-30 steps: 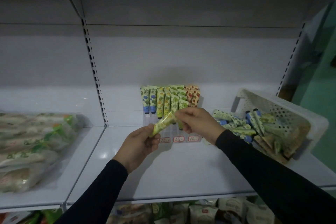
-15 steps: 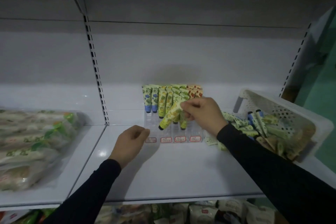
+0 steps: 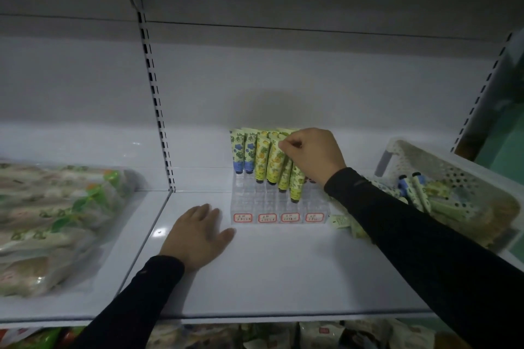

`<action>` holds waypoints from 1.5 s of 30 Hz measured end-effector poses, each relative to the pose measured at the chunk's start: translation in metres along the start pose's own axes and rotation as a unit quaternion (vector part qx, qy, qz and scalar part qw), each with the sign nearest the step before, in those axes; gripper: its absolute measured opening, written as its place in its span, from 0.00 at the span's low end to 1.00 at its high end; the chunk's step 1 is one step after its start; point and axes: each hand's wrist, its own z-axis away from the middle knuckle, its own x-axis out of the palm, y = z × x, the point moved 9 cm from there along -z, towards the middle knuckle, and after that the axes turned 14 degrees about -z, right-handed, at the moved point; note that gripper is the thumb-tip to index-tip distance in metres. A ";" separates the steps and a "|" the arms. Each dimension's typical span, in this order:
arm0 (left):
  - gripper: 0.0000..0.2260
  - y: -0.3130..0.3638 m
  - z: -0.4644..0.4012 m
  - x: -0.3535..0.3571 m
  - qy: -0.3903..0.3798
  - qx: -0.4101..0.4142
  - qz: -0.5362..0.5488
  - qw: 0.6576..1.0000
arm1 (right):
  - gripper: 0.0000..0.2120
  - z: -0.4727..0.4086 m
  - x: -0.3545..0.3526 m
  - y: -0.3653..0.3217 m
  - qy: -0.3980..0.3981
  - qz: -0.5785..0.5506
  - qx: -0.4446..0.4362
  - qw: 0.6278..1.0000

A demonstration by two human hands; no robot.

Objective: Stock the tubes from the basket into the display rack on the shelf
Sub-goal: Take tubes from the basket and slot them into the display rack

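Glossy white shelf (image 3: 283,278); clear plastic rack (image 3: 255,201); perforated plastic basket (image 3: 442,167).

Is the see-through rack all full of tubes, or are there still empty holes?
Not full. The display rack holds tubes only in its back rows; the front slots near the red labels look empty.

- The right hand (image 3: 314,157) covers the rack's (image 3: 279,207) right-hand tubes.
- The red-framed labels (image 3: 267,217) are too small to read.
- The basket (image 3: 442,167) runs off the right edge.
- The bagged goods (image 3: 54,224) at left are blurred and cropped.
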 end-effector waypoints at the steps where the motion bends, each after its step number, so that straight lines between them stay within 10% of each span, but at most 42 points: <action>1: 0.36 0.001 0.000 0.000 0.001 0.003 -0.003 1.000 | 0.17 0.000 0.003 0.001 -0.003 0.010 -0.001 1.000; 26: 0.23 0.000 -0.001 0.002 0.006 0.017 -0.005 1.000 | 0.17 -0.001 0.019 0.008 0.003 0.072 0.036 0.997; 45: 0.33 0.000 0.000 0.001 0.014 0.006 -0.003 1.000 | 0.22 -0.011 0.023 0.005 -0.029 0.084 0.070 0.994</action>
